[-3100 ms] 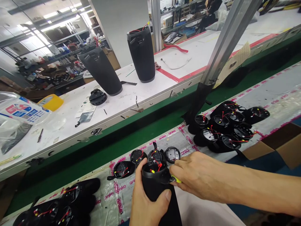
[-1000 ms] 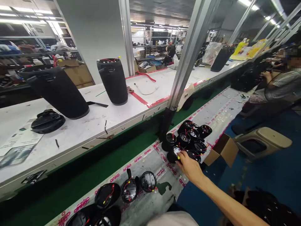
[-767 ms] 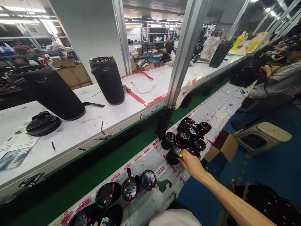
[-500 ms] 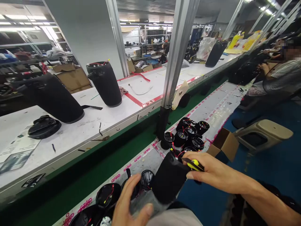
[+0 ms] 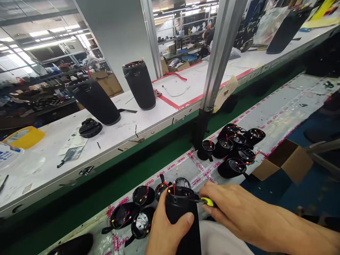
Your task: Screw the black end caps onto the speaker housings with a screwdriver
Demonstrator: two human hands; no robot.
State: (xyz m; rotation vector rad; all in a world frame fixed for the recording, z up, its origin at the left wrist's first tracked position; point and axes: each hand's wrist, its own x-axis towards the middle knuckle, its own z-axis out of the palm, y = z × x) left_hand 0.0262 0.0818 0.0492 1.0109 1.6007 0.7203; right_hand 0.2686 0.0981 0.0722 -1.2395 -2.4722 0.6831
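Observation:
My left hand (image 5: 171, 226) is wrapped round a black cylindrical speaker housing (image 5: 187, 221), which stands nearly upright in front of my lap. Red wires with yellow and white connectors stick out of its open top. In my right hand (image 5: 225, 203) is a small tool with a yellow-and-black handle (image 5: 207, 201). The tool's dark end meets the housing's upper rim on the right; its exact kind is hidden by my fingers. Just left of the housing, more open-topped black housings (image 5: 123, 214) with wires sit on the lower bench.
Several more housings (image 5: 224, 146) are grouped farther along the lower bench (image 5: 276, 117). An open cardboard box (image 5: 285, 161) stands to the right. Across a green strip (image 5: 111, 191), the white upper table (image 5: 117, 138) bears taller black cylinders (image 5: 140, 85). A metal post (image 5: 221, 53) rises between.
My left hand has closed round the speaker housing, which is now more upright and nearer my lap. My right hand still holds the tool at its rim. The view has shifted left.

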